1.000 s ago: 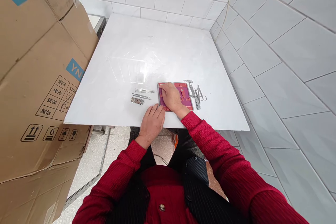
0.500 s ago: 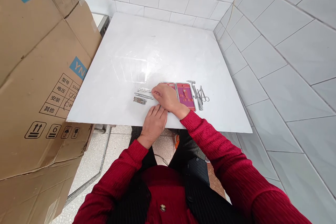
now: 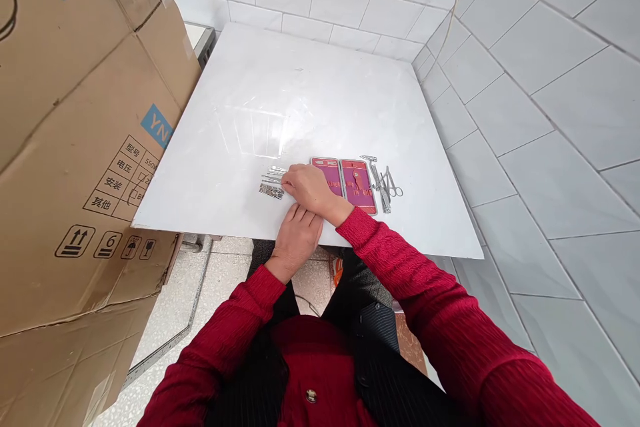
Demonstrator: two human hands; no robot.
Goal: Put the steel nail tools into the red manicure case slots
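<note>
My right hand [image 3: 311,188] reaches over the slim metal tools [image 3: 275,171] lying left of an open manicure case [image 3: 359,199]. Its thumb and fingers are drawn together; whatever is between them is hidden. Below it, my left hand [image 3: 297,241] lies flat on the near edge of the table, its fingertips partly covered by the right hand. Close to the right fingertips are patterned metal pieces [image 3: 271,191], too small to name. The case has a purple-and-red lining with small loops; my right hand hides part of its left half.
Small scissors [image 3: 395,191] and several metal tools [image 3: 384,197] lie right of the case on the white table [image 3: 240,87]. A large cardboard box [image 3: 90,147] stands along the left side. Tiled walls [image 3: 550,113] border the back and right.
My right hand has shifted slightly left and down toward the slim tools, uncovering more of the case's left half. My left hand stays on the table edge. The view has moved a little.
</note>
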